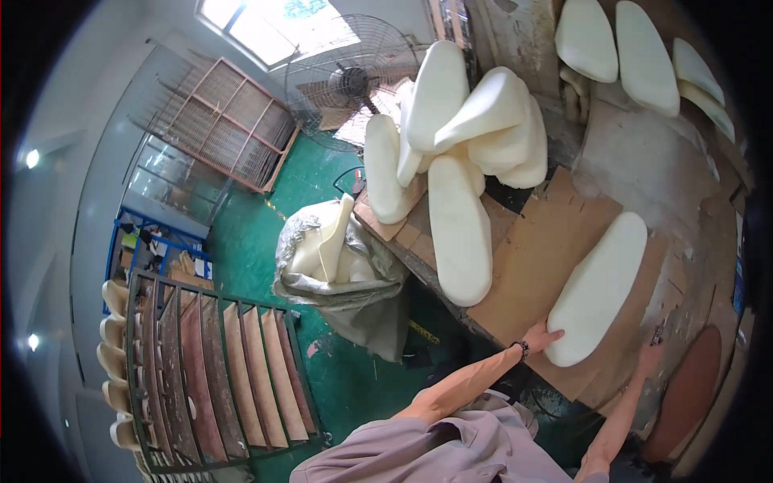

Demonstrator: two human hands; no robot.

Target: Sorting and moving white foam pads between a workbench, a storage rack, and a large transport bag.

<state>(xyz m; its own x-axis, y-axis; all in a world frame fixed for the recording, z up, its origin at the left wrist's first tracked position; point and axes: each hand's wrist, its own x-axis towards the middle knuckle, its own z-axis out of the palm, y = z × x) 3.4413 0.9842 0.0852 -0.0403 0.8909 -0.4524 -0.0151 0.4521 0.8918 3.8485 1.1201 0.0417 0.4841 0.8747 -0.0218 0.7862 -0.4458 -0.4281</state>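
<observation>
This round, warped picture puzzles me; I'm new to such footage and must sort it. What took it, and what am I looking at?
A wide fisheye camera worn on a person's head took it, looking down, so straight edges bend near the rim. The two bare forearms coming from the lower edge are that person's own. The left hand, with a dark band at the wrist, touches the near end of a long white foam pad lying flat on a worn workbench covered with cardboard. The right hand rests open on the bench beside the pad; neither hand grips anything. More such pads are heaped at the bench's far end. Left of the bench stand a sack of scraps on the green floor, a metal rack and a fan.
</observation>
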